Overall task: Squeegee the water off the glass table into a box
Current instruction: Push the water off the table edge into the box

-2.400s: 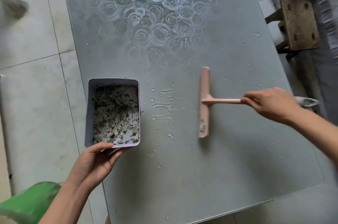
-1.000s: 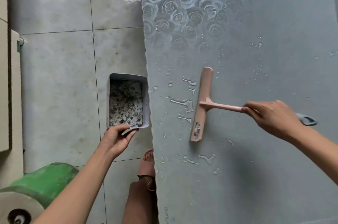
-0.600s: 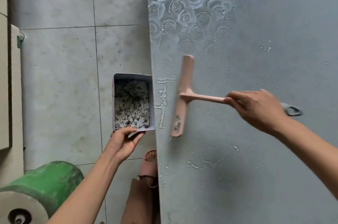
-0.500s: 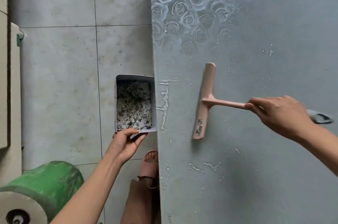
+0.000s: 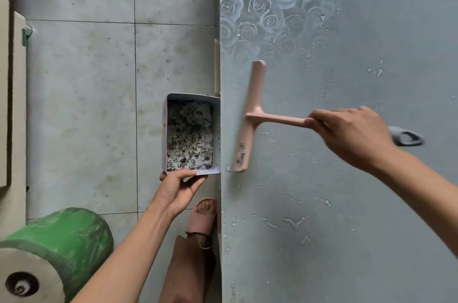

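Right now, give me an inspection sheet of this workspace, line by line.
Surface: glass table, rose pattern at the far end, water drops scattered on it.
Job's things: pink squeegee, blade on the glass near the left edge; box held beside that edge, dark specks inside.
Clutter: green roll on the floor.
Grippers: left hand grips the box's near end; right hand grips the squeegee handle.
Cables: nothing seen.
Surroundings: tiled floor; a foot in a pink slipper by the table.
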Tool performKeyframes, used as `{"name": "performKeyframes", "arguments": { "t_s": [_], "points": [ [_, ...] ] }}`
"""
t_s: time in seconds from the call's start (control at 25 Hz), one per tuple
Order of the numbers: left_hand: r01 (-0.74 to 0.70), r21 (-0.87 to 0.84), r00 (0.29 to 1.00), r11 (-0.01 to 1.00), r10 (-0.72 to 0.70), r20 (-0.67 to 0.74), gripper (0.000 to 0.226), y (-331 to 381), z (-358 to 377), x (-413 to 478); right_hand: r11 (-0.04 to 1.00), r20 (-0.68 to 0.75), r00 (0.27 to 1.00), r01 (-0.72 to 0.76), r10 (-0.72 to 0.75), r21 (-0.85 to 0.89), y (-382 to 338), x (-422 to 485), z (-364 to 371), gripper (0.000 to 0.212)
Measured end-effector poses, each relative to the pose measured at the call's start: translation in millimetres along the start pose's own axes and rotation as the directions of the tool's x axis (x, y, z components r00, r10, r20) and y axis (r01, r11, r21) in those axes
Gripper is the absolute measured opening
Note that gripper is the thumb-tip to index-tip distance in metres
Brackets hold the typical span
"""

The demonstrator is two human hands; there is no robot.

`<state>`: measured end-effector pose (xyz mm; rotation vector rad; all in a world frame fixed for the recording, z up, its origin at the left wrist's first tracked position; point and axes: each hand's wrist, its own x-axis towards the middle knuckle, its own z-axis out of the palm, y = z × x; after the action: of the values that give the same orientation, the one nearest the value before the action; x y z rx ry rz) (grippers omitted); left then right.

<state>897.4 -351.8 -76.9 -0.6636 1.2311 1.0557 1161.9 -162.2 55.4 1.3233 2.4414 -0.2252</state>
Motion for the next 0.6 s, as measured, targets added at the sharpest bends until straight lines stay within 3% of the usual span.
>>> {"name": "performKeyframes", "arguments": {
  "t_s": [0.12,0.24,0.36,0.52,0.6],
  "points": [
    [0.007,-0.006,1.0,1.0,-0.007,0.009,0.045,0.0,-2.8,2.7,0.997,0.068,0.996,-0.052,0.056,-0.061,-3.3,-14.5,-0.2,0.04],
    [0.018,-0.001,0.999,1.0,-0.018,0.027,0.033,-1.6,-1.7,2.4,0.999,0.049,0.998,-0.041,0.039,0.034,-42.2,6.4,13.4,0.035],
    [0.015,0.004,0.999,1.0,-0.015,0.034,0.042,-4.0,-7.4,0.7,0.99,-0.002,0.997,-0.081,0.081,0.118,-56.1,11.7,17.2,0.034],
    [0.027,0.018,1.0,0.999,-0.027,0.003,0.03,-13.5,-21.4,-6.6,0.869,0.232,0.96,-0.244,0.155,0.431,-7.2,-53.6,19.8,0.023],
    [0.036,0.022,0.999,0.999,-0.035,-0.005,0.025,-23.2,-27.0,-16.3,0.876,0.384,0.903,-0.334,0.192,0.348,28.1,-105.7,15.7,0.025]
  ]
}}
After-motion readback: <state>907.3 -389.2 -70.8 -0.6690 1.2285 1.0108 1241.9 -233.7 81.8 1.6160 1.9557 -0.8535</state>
